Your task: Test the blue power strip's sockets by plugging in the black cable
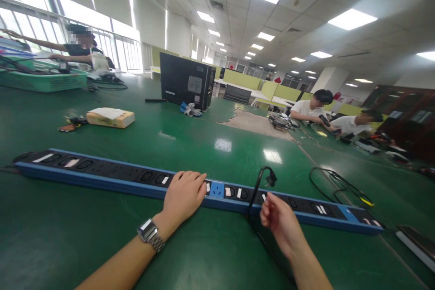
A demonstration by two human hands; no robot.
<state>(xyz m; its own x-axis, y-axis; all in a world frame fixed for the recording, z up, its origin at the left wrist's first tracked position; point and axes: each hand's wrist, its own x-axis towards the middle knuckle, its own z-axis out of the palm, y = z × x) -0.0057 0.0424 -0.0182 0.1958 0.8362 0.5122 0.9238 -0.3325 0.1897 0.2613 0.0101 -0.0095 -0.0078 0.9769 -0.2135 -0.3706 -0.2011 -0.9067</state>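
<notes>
Left hand: the left hand (pixel 183 195) lies palm down on the power strip (pixel 190 186), fingers (pixel 195 177) spread flat over the sockets near its middle, pressing and not gripping.
Right hand: the right hand (pixel 280 222) hovers just in front of the strip, fingers (pixel 267 206) pinched narrow around the black cable (pixel 255 190); the grip point is partly hidden, so I judge it a light pinch.
Power strip: it is long, blue-edged and black-faced, running almost the whole width of the green counter (pixel 102 235) along the near edge.
Handling, strip: it looks rigid and fairly heavy, likely a metal case; it should slide on the glossy surface, so take it by the long edges, not the socket face.
Handling, cable: it is soft and springy, arching up on its own, with its plug (pixel 271 176) hanging at the top; hold it by the plug body and not the cord.
Nearby: a loose black wire loop (pixel 336 186) lies towards the right edge; a tissue box (pixel 110 118) sits well apart at the far left; a computer tower (pixel 186 80) stands further back.
Others: people work at the far left and far right.
</notes>
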